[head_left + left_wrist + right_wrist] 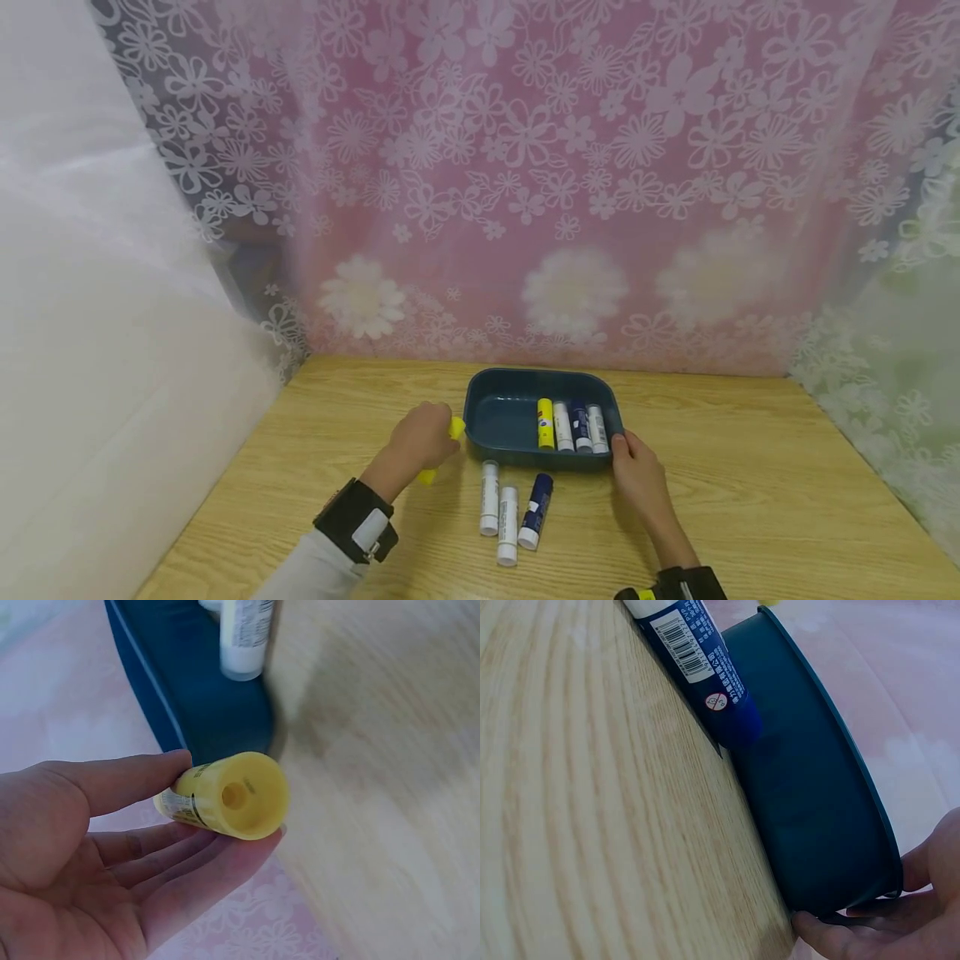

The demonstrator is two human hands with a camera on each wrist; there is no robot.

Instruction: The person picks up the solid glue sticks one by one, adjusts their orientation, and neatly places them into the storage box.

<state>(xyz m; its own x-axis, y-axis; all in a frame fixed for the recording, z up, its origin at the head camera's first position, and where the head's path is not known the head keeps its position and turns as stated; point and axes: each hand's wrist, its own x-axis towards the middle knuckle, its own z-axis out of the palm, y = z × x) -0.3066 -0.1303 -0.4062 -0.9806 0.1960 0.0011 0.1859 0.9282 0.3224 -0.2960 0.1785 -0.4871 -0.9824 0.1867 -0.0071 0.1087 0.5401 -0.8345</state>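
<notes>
My left hand holds a yellow glue stick beside the left end of a dark teal tray. The left wrist view shows the stick between thumb and fingers, its hollow round end facing the camera. With my right hand I grip the tray's front right corner, thumb at the rim and fingers low on the wall. Side by side in the tray's right half lie a yellow glue stick, a white one, a dark blue one and another white one.
In front of the tray, two white glue sticks and a dark blue glue stick lie on the wooden table. A pink flowered curtain hangs behind the table, and white sheeting rises at the left.
</notes>
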